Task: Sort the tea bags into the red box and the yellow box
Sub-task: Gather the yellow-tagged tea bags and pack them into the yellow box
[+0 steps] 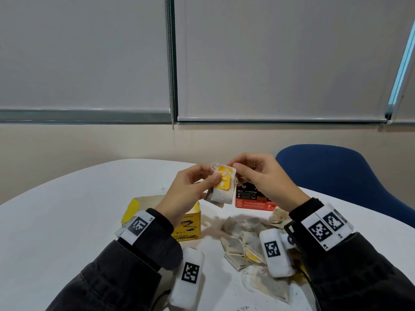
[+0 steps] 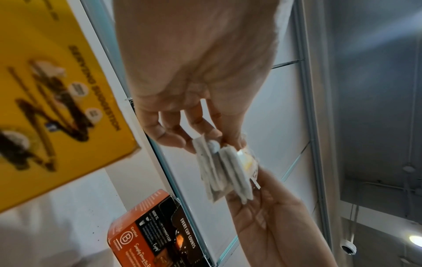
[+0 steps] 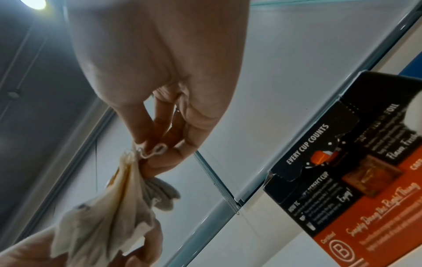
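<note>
A small bundle of white tea bags [image 1: 221,195] with a yellow tag on the front hangs above the table between both hands. My left hand [image 1: 212,178] pinches it from the left, thumb on the tag; the left wrist view shows the bundle [image 2: 222,169] edge-on between thumb and fingers. My right hand [image 1: 235,168] pinches the bundle's top corner, and in the right wrist view its fingertips [image 3: 157,144] hold a looped string at the bags' [image 3: 102,215] top. The open yellow box [image 1: 137,206] stands below my left wrist. Behind the bundle stands the red box [image 1: 253,202].
A loose pile of several tea bags [image 1: 240,239] lies on the white table [image 1: 67,209] below my right wrist, with dark crumbs scattered near the front edge. A blue chair [image 1: 348,176] stands at the table's far right. Lowered window blinds hang behind.
</note>
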A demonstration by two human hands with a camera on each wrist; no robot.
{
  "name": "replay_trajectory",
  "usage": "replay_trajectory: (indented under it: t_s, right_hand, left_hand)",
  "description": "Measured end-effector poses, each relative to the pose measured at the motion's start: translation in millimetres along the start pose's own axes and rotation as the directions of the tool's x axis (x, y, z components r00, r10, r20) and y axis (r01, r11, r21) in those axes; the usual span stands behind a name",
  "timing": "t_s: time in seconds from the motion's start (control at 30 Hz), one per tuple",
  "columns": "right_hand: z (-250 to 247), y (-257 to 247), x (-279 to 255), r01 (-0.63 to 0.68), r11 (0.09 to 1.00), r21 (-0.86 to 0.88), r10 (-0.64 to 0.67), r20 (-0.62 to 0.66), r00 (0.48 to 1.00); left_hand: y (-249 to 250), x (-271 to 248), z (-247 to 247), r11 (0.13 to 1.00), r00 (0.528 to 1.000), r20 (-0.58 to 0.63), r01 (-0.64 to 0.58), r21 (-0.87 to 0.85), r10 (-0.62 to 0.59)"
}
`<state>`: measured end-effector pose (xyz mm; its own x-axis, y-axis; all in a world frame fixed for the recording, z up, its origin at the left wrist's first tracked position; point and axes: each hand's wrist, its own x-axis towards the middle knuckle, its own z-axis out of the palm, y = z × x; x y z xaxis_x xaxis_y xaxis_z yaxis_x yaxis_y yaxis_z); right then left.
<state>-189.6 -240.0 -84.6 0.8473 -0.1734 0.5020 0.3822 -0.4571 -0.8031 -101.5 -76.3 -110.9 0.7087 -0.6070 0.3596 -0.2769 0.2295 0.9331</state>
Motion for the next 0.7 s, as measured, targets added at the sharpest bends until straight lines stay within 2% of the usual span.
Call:
replay_trajectory:
  t_s: [0.07, 0.23, 0.33, 0.4, 0.5, 0.6, 0.7]
  right_hand:
    - [2, -1, -1, -0.016, 0.999, 0.050, 0.015, 0.014, 1.000]
    - [2, 1, -3, -0.033, 0.999, -0.014, 0.034, 0.117, 0.993]
    - [6, 1, -3, -0.008, 0.999, 0.046, 0.004, 0.084, 0.996]
    - [9, -2, -3, 0.018, 0.995, 0.100, -0.024, 0.057, 0.998]
    - [14, -2, -2, 0.041, 0.987, 0.154, -0.054, 0.076, 0.996]
    - [17, -1, -1, 0.056, 0.986, 0.158, -0.072, 0.093, 0.993]
    - [17, -1, -2, 0.067, 0.995, 0.069, -0.074, 0.098, 0.992]
  left_hand:
    - [0, 1, 0, 1.000, 1.000, -0.027, -0.001, 0.015, 0.001]
    - [5, -3, 3, 1.000, 0.998, -0.055, 0.004, -0.017, -0.005]
    - [6, -2, 6, 0.988, 0.995, -0.049, 0.080, -0.133, -0.087]
    - [7, -2, 9, 0.931, 0.975, -0.021, 0.205, -0.301, -0.221]
    - [12, -5, 14, 0.761, 0.938, 0.099, 0.328, -0.559, -0.331]
    - [15, -6, 16, 0.703, 0.925, 0.115, 0.353, -0.618, -0.363]
    - [16, -7, 15, 0.685, 0.913, 0.141, 0.382, -0.620, -0.382]
